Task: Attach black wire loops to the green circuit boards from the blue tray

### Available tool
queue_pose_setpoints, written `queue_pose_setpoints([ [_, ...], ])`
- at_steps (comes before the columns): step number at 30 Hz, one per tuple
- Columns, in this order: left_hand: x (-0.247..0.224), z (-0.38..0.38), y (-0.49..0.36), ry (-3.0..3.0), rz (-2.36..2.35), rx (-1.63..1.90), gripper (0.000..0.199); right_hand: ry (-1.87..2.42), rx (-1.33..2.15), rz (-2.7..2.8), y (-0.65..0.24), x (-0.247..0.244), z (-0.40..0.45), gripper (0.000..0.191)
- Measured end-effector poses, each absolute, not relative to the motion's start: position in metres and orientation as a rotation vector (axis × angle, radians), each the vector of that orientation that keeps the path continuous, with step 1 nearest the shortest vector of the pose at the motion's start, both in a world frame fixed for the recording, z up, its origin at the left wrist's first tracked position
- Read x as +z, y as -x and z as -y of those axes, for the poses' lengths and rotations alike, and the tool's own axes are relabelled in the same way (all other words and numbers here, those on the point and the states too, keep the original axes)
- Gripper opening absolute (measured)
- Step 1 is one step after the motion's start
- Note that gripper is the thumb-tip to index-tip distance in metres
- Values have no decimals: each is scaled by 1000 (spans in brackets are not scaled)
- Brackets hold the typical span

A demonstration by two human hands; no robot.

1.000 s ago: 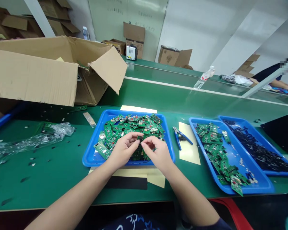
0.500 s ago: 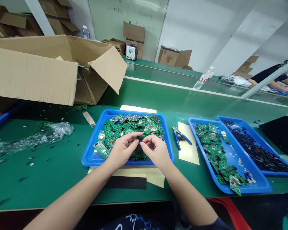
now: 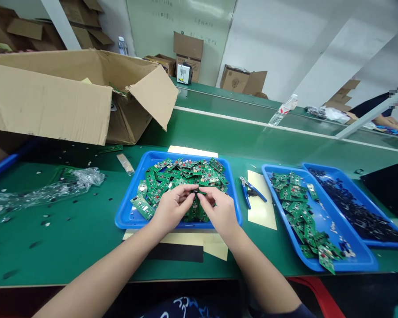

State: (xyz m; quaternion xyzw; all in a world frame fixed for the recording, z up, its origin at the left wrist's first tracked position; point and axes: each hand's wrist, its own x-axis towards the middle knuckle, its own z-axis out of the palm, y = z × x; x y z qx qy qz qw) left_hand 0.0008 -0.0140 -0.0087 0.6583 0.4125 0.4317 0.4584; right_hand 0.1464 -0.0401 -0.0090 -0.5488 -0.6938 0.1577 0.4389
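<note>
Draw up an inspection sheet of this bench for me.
Surface: green bench top, small dark and pale bits scattered at left.
Job's things: circuit boards heaped in the middle tray; more in the right-hand tray; dark parts in the far-right tray.
Clutter: clear plastic film at left; blue-handled cutters on yellow paper.
Hands: left hand and right hand pinch a small dark piece, too small to identify.
Cables: white device behind, perhaps corded; too small to tell.
Surroundings: open cardboard box at left; bottle behind; another person's arm, upper right.
</note>
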Motion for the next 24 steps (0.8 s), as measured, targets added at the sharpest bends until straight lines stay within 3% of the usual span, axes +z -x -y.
queue_pose_setpoints([
  [5,-14,15,2,-1714,-1049,1109,24,1347,166,1876,-147,-11,40,25],
  [17,-7,19,1,-2162,-1121,1264,17,1358,-12,1836,-143,-9,41,20],
  [21,-4,19,5,-2018,-1189,1267,15,1470,19,1474,-173,-5,31,17],
  [24,-3,17,7,-1772,-1163,1272,17,1392,304,1153,-190,-3,23,22],
])
